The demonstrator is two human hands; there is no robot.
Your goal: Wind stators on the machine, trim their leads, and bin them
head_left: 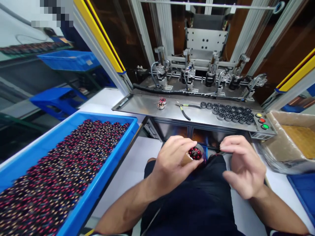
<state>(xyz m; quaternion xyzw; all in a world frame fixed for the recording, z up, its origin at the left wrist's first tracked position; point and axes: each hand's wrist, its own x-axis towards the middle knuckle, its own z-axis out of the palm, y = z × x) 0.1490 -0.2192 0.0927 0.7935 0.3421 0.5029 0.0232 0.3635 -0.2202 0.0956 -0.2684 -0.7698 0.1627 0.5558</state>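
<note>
My left hand (176, 159) is closed around a round motor part (196, 152) with red windings and a grey rim, held above my lap. To its right my right hand (243, 165) hovers in the air, its thumb and fingers apart, with nothing between them. Beyond my hands, two small wound motor parts (161, 104) rest on the metal ledge (147, 106). Beside them lie pliers (184, 109) with green and black handles. Several black motor parts (228, 113) stand in rows farther right on the ledge.
A blue tray (134, 126) full of wound parts is at my left. Behind the ledge stands a machine with several clamping stations (188, 73). A button box (263, 123) sits at the ledge's right end, near a plastic-lined cardboard box (283, 144). Yellow posts (103, 39) flank the machine.
</note>
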